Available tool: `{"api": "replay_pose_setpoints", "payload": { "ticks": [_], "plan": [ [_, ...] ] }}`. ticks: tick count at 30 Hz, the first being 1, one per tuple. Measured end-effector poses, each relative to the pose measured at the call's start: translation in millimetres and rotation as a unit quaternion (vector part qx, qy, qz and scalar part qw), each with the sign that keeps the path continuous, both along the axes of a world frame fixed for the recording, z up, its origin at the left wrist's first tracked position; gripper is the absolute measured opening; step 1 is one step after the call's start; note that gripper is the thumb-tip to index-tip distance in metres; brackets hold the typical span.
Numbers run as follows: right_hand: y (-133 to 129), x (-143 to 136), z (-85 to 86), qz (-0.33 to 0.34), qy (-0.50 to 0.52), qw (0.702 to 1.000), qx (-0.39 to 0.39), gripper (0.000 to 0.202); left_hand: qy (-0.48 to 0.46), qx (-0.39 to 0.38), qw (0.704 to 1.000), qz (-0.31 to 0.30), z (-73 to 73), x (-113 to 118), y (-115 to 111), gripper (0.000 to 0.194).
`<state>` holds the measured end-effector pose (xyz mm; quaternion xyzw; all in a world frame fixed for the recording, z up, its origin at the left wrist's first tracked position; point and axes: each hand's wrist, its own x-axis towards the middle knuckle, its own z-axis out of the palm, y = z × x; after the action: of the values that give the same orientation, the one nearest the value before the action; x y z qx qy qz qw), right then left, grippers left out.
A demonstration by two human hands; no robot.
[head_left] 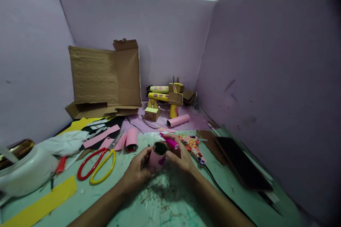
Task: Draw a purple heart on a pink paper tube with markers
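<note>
A short pink paper tube [153, 162] with a dark magenta patch on its side stands tilted between my hands, its dark open end facing up. My left hand [137, 167] is wrapped round its left side. In my right hand [182, 156] a magenta marker [170, 141] lies between thumb and fingers, while the thumb touches the tube's right rim. Just behind the right hand lies a glue gun [192, 145] with a colourful pattern and a black cord. Another short pink tube [131, 139] stands beyond my left hand.
Red-and-yellow-handled scissors [102, 163] lie left, near pink paper strips [102, 136]. A white round container [26, 170] and yellow strip [45, 202] are at far left. A dark tablet-like slab [243, 163] lies right. Behind are a cardboard box [106, 78], a yellow figure [174, 94] and a longer pink tube [179, 120].
</note>
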<state>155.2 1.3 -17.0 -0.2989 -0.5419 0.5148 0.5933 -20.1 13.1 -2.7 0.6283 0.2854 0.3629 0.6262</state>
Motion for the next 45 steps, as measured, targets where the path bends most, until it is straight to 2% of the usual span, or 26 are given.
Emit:
{"api": "replay_pose_setpoints", "payload": {
  "ticks": [8,12,15,17,20,23,25,29,33,36,39,43,45],
  "plan": [
    [-2,-3,3.4,-0.065,-0.052,0.996,-0.007,0.057,-0.026,0.0,1.0,-0.011,-1.7,8,6,0.057],
    [-2,-3,7.3,-0.139,-0.067,0.988,-0.03,0.055,-0.005,0.025,0.998,0.056,-5.4,12,7,0.059],
    [-2,-2,7.1,-0.139,-0.082,0.986,-0.031,0.06,0.073,0.082,0.988,0.105,-6.6,8,4,0.046],
    [-2,-2,5.7,-0.127,-0.102,0.986,-0.038,0.066,0.134,0.14,0.962,0.192,-4.9,2,5,0.035],
    [-2,-2,4.2,-0.112,-0.129,0.984,-0.045,0.069,0.19,0.208,0.891,0.357,2.3,-11,13,0.028],
    [-3,-1,5.9,-0.103,-0.149,0.982,-0.047,0.074,0.234,0.203,0.844,0.438,10.5,-24,29,0.03],
    [-4,0,8.2,-0.087,-0.156,0.983,-0.052,0.079,0.269,0.187,0.831,0.451,13.2,-31,40,0.034],
    [-5,0,10.6,-0.054,-0.159,0.985,-0.046,0.087,0.313,0.172,0.823,0.441,12.5,-35,52,0.045],
    [-3,-1,9.4,-0.034,-0.147,0.988,-0.027,0.079,0.404,0.162,0.803,0.407,15.4,-35,53,0.055],
    [-1,1,8.5,-0.027,-0.133,0.99,-0.041,0.076,0.453,0.169,0.779,0.4,21.9,-37,53,0.053],
    [1,6,7.4,-0.028,-0.123,0.991,-0.044,0.077,0.464,0.247,0.737,0.426,25.8,-42,53,0.044],
    [3,12,5.1,-0.016,-0.067,0.997,-0.028,0.074,0.405,0.406,0.653,0.495,22.2,-46,52,0.036],
    [3,12,4.5,-0.023,-0.051,0.998,-0.012,0.072,0.367,0.451,0.636,0.508,19.5,-45,51,0.034]
  ]
}}
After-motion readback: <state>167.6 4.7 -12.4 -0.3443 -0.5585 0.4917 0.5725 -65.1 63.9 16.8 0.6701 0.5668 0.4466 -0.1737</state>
